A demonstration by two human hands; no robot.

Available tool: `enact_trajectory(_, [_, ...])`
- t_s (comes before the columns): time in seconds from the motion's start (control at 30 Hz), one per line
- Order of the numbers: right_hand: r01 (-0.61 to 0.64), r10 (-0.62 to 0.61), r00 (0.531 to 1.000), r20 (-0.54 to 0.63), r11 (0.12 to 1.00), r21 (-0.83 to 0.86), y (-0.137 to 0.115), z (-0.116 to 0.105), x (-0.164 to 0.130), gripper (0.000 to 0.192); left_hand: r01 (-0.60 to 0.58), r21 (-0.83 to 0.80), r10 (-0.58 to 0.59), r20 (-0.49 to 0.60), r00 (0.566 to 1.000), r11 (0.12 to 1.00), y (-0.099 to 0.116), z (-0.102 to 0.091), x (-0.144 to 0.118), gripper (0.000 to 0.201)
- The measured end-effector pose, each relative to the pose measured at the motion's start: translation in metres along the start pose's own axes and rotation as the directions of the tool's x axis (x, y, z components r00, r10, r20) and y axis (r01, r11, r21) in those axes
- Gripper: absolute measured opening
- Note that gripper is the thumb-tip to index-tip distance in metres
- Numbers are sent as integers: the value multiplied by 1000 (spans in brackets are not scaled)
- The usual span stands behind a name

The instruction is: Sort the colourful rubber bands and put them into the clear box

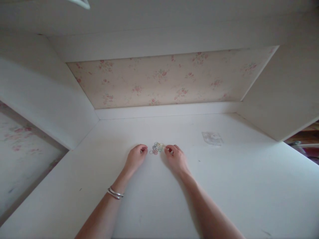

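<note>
Both hands rest on the white desk (224,186) on either side of a small heap of tiny coloured rings (157,148), probably little elastic bands, which lies near the middle of the desk, towards the back. The left hand (136,156) is curled with its fingertips pinched together just beside the left edge of the heap; whether a ring sits between them is too small to tell. The right hand (176,156) is curled too, its fingertips narrow at the right edge of the heap and apparently touching a ring there. A pair of silver bangles (115,193) sits on the left wrist. A small clear plastic packet (212,138) lies flat on the desk well to the right of the heap. To separate rings this small and light, it seems best to work with fingertips only, keep the wrists planted on the desk for steadiness, draw one ring off the edge at a time, and avoid sweeping motions that could scatter the heap.
</note>
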State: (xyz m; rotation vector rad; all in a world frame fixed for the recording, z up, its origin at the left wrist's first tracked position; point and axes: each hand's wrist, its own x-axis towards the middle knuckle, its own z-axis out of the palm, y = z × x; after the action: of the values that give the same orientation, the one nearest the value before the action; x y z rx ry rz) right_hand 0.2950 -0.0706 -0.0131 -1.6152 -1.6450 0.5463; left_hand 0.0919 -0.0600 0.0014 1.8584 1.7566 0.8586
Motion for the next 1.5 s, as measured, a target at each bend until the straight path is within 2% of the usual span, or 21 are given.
enact_trajectory(0.1, [17,-13,999,36,994,-107,-1,0,-2,27,-115,119,113,22,993,986,5,7,-10,18])
enact_trajectory(0.2, [154,-146,988,54,961,-231,-6,-2,-7,29,-248,181,241,58,969,952,11,12,-15,20])
enact_trajectory(0.3, [339,-308,940,146,888,-310,-12,0,-12,35,-360,218,347,96,933,907,14,14,-18,22])
enact_trajectory(0.43, [440,-371,893,255,838,-323,-15,5,-14,39,-432,275,412,129,902,859,16,15,-21,26])
enact_trajectory(0.57, [408,-350,909,225,858,-312,-11,9,-12,36,-418,335,392,144,909,845,16,16,-23,32])
enact_trajectory(0.7, [302,-286,953,97,910,-284,-3,10,-5,31,-370,385,345,135,929,845,14,16,-24,32])
enact_trajectory(0.77, [273,-274,961,34,926,-259,-1,8,-3,31,-357,393,334,126,934,848,13,15,-24,33])
enact_trajectory(0.83, [320,-317,947,51,921,-223,-2,6,-4,32,-354,390,334,123,935,850,13,15,-24,33])
enact_trajectory(0.97, [461,-419,881,218,865,-197,-8,3,-11,30,-355,389,335,120,934,850,13,16,-23,33])
enact_trajectory(1.03, [434,-386,896,222,869,-239,-9,3,-13,30,-355,400,335,120,934,845,12,16,-23,33])
enact_trajectory(1.17, [323,-300,946,120,896,-306,-5,3,-10,34,-351,411,331,122,936,841,9,16,-23,32])
enact_trajectory(1.33, [273,-274,961,45,901,-338,-3,0,-9,32,-349,379,336,101,936,857,9,15,-24,30])
enact_trajectory(1.5, [282,-285,957,51,878,-387,-5,-2,-11,28,-369,351,351,117,929,860,13,14,-24,28])
